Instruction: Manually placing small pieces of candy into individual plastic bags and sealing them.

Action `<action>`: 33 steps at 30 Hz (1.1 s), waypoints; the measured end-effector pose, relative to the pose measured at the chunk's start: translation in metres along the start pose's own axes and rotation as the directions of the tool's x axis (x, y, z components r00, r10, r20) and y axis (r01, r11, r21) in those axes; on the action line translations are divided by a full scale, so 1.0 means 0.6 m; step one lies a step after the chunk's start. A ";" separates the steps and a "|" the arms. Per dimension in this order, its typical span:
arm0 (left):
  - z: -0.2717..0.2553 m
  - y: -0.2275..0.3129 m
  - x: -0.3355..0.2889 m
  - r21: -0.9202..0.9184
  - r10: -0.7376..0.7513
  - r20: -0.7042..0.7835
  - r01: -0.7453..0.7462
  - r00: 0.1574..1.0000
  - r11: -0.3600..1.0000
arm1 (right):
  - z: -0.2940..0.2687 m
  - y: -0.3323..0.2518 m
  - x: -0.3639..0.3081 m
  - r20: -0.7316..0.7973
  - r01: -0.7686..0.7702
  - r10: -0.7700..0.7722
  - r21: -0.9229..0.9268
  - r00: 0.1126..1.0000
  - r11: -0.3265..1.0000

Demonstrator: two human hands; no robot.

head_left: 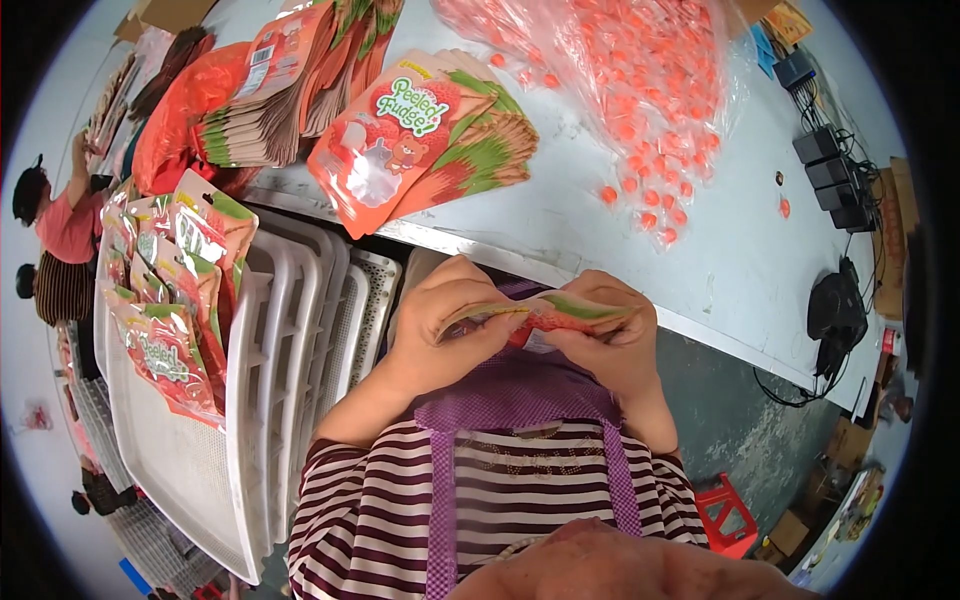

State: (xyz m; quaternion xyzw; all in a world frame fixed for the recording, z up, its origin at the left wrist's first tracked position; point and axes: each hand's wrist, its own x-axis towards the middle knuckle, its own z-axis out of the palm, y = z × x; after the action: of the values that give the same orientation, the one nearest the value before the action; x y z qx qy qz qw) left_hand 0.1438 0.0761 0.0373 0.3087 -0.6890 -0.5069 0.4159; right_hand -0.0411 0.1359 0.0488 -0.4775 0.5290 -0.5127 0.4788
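In front of my chest, just off the table's near edge, I hold a red and green candy pouch (572,310) seen from its top edge. My left hand (440,318) pinches one end of that edge between thumb and fingers. The other end is gripped the same way by my right hand (612,338). The two sides of the pouch's mouth seem slightly apart; its inside is hidden. Beyond my hands, a fanned stack of flat pouches (375,150) lies on the table (560,170). Farther right are small red wrapped candies (650,185), spilling from a clear plastic bag (610,50).
Left of me, stacked white trays (240,480) hold several plump pouches (165,345) in the top one. More flat pouches (255,115) stand beside a red plastic bag (185,110). Black power adapters (830,170) line the table's right side. A red stool (728,515) stands behind right. Other people (70,225) work far left.
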 end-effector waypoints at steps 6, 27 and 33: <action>-0.008 0.005 0.006 0.044 0.132 0.118 -0.138 0.984 0.989 | -0.011 0.014 -0.001 0.110 0.144 -0.143 0.001 0.984 0.990; -0.060 0.033 -0.050 0.049 0.073 0.020 -0.073 0.997 0.996 | 0.009 0.017 -0.015 0.080 0.371 -0.367 -0.040 0.927 0.928; -0.091 0.041 -0.079 0.112 0.123 -0.028 -0.119 0.992 0.986 | 0.030 0.010 -0.015 0.066 0.438 -0.434 -0.165 0.899 0.884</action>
State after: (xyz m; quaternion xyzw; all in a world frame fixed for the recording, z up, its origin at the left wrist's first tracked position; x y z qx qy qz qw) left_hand 0.2140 0.0993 0.0558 0.2975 -0.7262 -0.4362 0.4403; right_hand -0.0223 0.1435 0.0425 -0.6312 0.4447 -0.5521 0.3146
